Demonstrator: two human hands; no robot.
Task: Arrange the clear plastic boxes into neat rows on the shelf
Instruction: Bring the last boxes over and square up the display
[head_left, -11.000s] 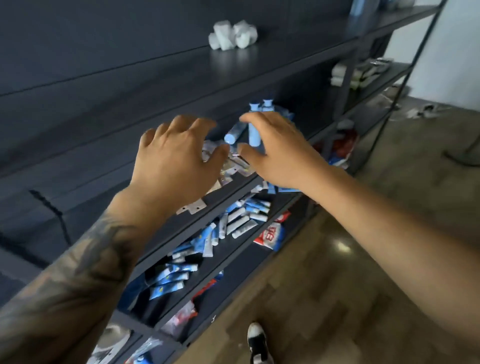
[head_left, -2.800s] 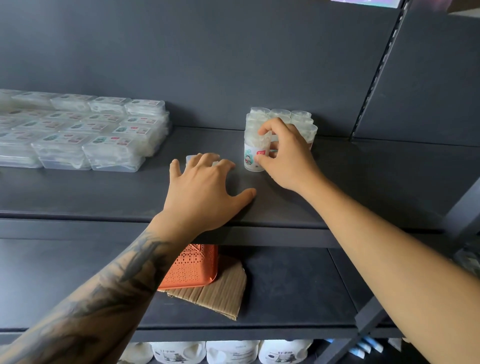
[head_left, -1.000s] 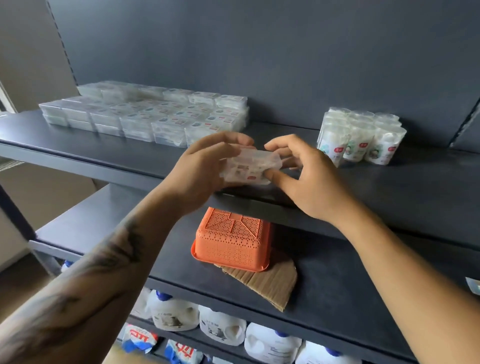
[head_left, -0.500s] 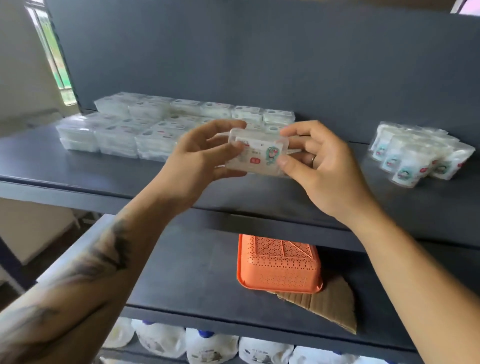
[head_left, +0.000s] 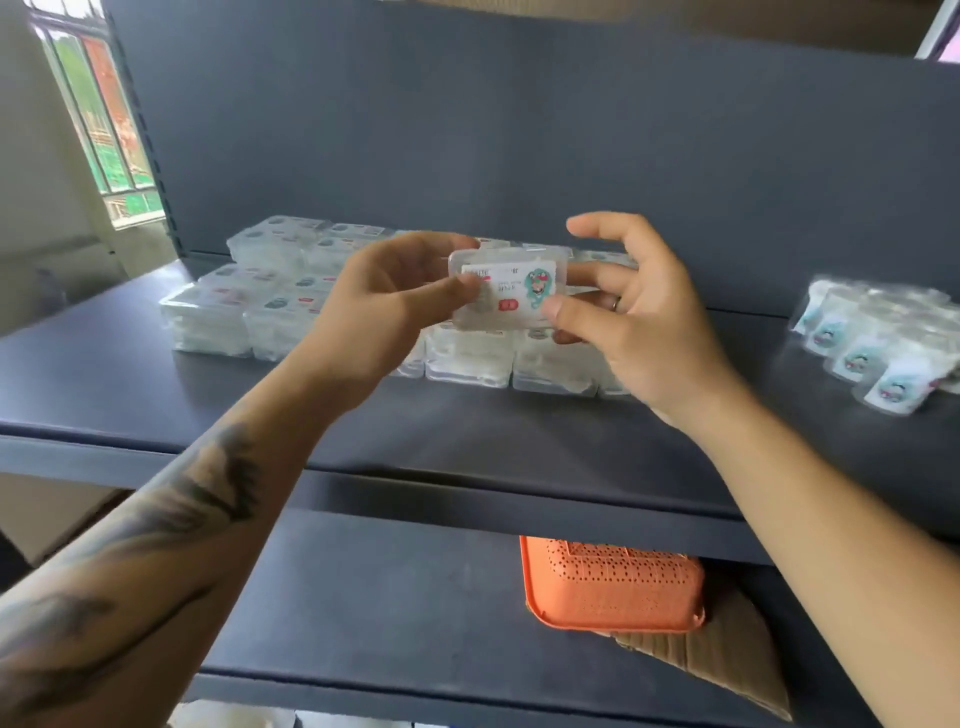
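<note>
A small clear plastic box (head_left: 511, 291) with a white label and a cartoon sticker is held up between both hands above the dark shelf (head_left: 467, 431). My left hand (head_left: 387, 306) pinches its left end with thumb and fingers. My right hand (head_left: 634, 317) pinches its right end, the index finger raised free above it. Behind and below, several matching clear boxes (head_left: 249, 306) stand in stacked rows on the shelf, partly hidden by my hands.
A group of small clear labelled bottles (head_left: 878, 338) stands at the shelf's right. On the shelf below lies an upturned orange basket (head_left: 613, 592) on a piece of cardboard (head_left: 727, 660). A window (head_left: 98, 109) is at the far left.
Both hands have lifted the box a little higher and further left, over the rows of boxes. The view has shifted left, so the bottles lie nearer the right edge.
</note>
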